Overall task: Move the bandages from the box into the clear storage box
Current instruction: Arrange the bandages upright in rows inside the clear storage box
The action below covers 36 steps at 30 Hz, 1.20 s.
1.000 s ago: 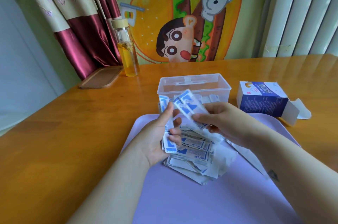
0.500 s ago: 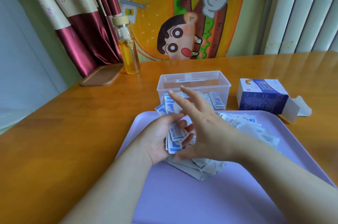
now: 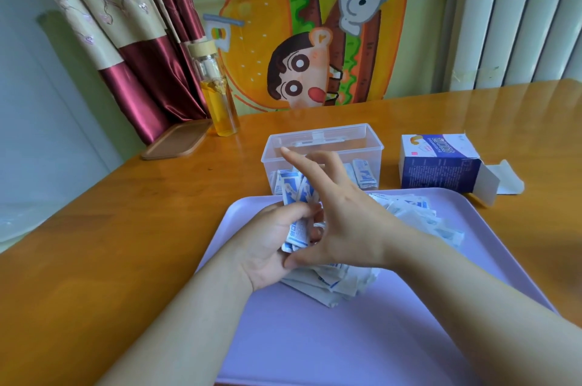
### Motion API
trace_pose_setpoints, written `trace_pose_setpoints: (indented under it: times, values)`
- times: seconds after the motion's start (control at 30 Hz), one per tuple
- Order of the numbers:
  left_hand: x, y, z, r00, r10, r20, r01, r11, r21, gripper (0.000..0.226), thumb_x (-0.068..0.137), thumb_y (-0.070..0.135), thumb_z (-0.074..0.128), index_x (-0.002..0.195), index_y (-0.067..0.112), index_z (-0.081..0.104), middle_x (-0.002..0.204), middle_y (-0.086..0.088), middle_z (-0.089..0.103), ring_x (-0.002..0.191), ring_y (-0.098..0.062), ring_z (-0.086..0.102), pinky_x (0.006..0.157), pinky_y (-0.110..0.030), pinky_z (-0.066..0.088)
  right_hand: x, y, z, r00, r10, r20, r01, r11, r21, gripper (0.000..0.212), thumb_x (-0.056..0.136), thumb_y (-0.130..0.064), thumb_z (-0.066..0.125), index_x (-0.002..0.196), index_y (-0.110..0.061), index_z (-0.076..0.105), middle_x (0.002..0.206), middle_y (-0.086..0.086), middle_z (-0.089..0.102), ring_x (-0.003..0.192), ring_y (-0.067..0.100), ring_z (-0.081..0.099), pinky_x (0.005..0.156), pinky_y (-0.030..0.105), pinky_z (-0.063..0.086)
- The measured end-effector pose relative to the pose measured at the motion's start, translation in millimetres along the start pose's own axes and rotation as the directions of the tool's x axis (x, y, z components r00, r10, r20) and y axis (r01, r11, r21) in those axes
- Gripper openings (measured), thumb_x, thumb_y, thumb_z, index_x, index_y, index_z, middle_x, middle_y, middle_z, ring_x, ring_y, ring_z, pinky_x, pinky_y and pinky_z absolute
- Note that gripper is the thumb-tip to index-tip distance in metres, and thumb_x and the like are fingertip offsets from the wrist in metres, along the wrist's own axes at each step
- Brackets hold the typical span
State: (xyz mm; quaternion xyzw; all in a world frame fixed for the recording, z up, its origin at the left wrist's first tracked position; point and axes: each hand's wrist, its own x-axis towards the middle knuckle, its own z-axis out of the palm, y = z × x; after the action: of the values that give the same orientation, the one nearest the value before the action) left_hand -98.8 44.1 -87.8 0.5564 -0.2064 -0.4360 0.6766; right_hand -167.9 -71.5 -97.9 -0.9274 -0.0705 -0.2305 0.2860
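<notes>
Since a second ago the right hand (image 3: pixel 343 221) has released the strips it pinched; its fingers are now straight and spread, palm side against the bundle, forefinger pointing to the upper left of the frame. Nearest the camera, bare lilac tray (image 3: pixel 315 338) shows between the two forearms. At mid-frame the left hand (image 3: pixel 271 240) has its fingers curled round a bundle of bandages (image 3: pixel 297 196). The bundle's long axis runs up the frame, and its upper ends point toward the clear storage box (image 3: pixel 324 133). Under the hands lies a loose pile (image 3: pixel 327 286) of wrapped bandages, and a second heap (image 3: pixel 419 212) spreads toward the tray's right edge. The tray's far edge sits just beside the clear box's near wall. That box is open at the top, with a few bandages (image 3: pixel 363 176) leaning inside. To its right, apart from it, the cardboard box (image 3: pixel 437 168) lies on its side on the table (image 3: pixel 110 228), its opened flaps to the right. Farther off, at upper left, stand a bottle (image 3: pixel 219 102) and a wooden tray (image 3: pixel 176 140).
</notes>
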Motion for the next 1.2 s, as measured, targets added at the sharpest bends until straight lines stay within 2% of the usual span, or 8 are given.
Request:
trace_pose_setpoints:
  times: [0.13,0.23,0.33,0.6,0.83,0.93,1.03,1.2]
  values:
    - [2,0,0,0.996,-0.033,-0.078,0.037,0.998,0.045,0.021,0.092,0.005,0.046,0.079,0.014,0.060,0.057,0.002,0.048,0.045,-0.006,0.040,0.041,-0.015,0.035,-1,-1,0,0.999,-0.034,0.041,0.038,0.994,-0.101,0.102,0.053,-0.045,0.086,0.138,-0.047,0.029,0.147,-0.008,0.006,0.131,0.013,0.035,0.090,0.027,0.047]
    - [2,1,-3,0.996,-0.021,-0.088,0.022,1.000,0.010,0.014,0.090,0.003,0.049,0.086,0.011,0.060,0.065,-0.002,0.050,0.051,-0.008,0.046,0.045,-0.017,0.040,0,-1,1,0.999,0.003,0.045,0.001,0.995,-0.103,0.082,0.053,-0.048,0.085,0.126,-0.036,0.048,0.151,-0.006,0.004,0.123,0.020,0.047,0.091,0.034,0.048]
    - [0,1,-3,0.998,-0.015,-0.057,0.013,0.999,-0.038,0.014,0.091,0.004,0.050,0.095,0.012,0.060,0.078,-0.007,0.054,0.062,-0.013,0.053,0.050,-0.020,0.046,0,0,2,0.999,0.035,0.039,-0.034,0.999,-0.039,0.082,0.052,-0.048,0.085,0.121,-0.033,0.044,0.150,-0.009,0.009,0.120,0.018,0.050,0.088,0.036,0.050]
    - [-3,2,0,0.999,0.028,-0.045,-0.025,0.998,0.064,0.018,0.091,0.000,0.044,0.085,0.010,0.058,0.057,0.002,0.055,0.046,-0.007,0.042,0.043,-0.018,0.039,-2,-1,6,0.992,0.082,0.092,-0.079,0.996,-0.034,0.109,0.053,-0.051,0.084,0.142,-0.042,0.023,0.152,-0.012,0.007,0.130,0.011,0.039,0.097,0.031,0.045]
    - [-6,3,-6,1.000,0.013,0.020,-0.016,0.986,0.166,0.013,0.092,0.007,0.050,0.092,0.011,0.062,0.082,-0.006,0.058,0.067,-0.014,0.053,0.057,-0.023,0.043,1,-1,4,1.000,0.001,0.014,-0.001,1.000,-0.014,0.096,0.061,-0.038,0.083,0.140,-0.037,0.028,0.122,-0.014,0.032,0.083,-0.009,0.045,0.067,0.007,0.040]
    - [-8,3,-5,1.000,0.014,-0.007,-0.013,0.983,0.185,0.012,0.094,0.009,0.048,0.090,0.012,0.058,0.072,-0.001,0.055,0.056,-0.011,0.047,0.049,-0.019,0.040,1,0,5,1.000,0.001,0.016,-0.001,1.000,-0.017,0.099,0.059,-0.041,0.085,0.140,-0.039,0.028,0.128,-0.014,0.029,0.080,-0.007,0.048,0.068,0.006,0.040]
    - [-7,5,-7,0.999,0.014,-0.042,-0.004,0.973,0.229,0.022,0.095,0.009,0.047,0.077,0.014,0.058,0.061,0.004,0.046,0.048,-0.008,0.036,0.044,-0.017,0.032,0,-6,2,1.000,0.011,-0.021,-0.009,0.996,0.091,0.095,0.062,-0.035,0.085,0.140,-0.034,0.031,0.122,-0.015,0.036,0.086,-0.001,0.051,0.076,0.008,0.042]
    - [-7,15,-21,0.994,-0.097,0.048,0.082,0.965,0.249,0.015,0.094,0.009,0.049,0.080,0.013,0.046,0.061,0.004,0.042,0.047,-0.005,0.027,0.042,-0.015,0.020,5,0,-8,0.969,0.248,-0.015,-0.208,0.844,0.495,0.047,0.079,-0.023,0.063,0.125,-0.029,0.051,0.100,-0.006,0.059,0.085,0.008,0.057,0.079,0.019,0.048]
